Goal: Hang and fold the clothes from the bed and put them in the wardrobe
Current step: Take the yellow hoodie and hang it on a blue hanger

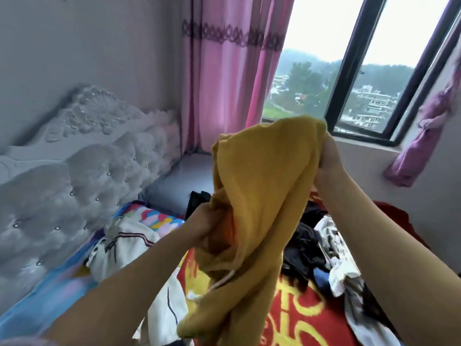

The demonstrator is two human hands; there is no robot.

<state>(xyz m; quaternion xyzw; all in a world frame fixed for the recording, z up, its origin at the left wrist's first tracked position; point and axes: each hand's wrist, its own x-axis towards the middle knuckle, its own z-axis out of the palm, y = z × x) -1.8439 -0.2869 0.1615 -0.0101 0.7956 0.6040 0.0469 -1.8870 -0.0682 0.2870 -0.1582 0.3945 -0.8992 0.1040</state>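
Clothes (311,248) on bed (299,320); window (361,71) behind.

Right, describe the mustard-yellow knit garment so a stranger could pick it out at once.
Start at the dark-framed window beside the pink curtain. Just below its sill, the mustard-yellow knit garment hangs in mid-air over the bed, held up by the right hand at its top edge and gripped lower by the left hand. It is the only yellow piece and the only one lifted off the bed.

Two bare forearms, no sleeves visible; left hand (204,227), right hand (329,161) ungloved, no jewellery seen.
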